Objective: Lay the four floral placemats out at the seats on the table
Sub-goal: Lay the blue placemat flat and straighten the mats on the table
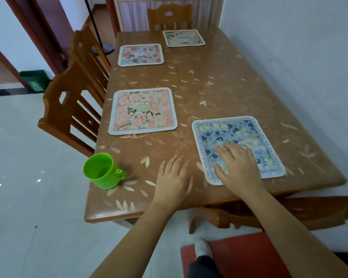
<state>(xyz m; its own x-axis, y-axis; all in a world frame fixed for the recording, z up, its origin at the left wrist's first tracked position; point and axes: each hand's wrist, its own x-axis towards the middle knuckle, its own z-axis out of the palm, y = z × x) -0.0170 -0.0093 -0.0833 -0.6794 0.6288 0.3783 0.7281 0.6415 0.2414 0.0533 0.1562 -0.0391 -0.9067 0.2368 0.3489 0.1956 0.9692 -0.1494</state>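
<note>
Four square cloth placemats with rounded corners and pale stitched edges lie flat on the glossy brown table (219, 81), whose cover is printed with pale leaves. The blue placemat (237, 133), flowered and bordered with lettering, lies right of the green plastic cup (100, 171). Just beyond the cup is a pink placemat (142, 111), farther beyond it a second pink placemat (140, 55), and farthest from it a cream placemat (183, 38). The right hand (237, 167) presses flat on the blue one with fingers spread, gripping nothing. The left hand (173, 181) rests open-palmed on bare tabletop, just right of the cup.
</note>
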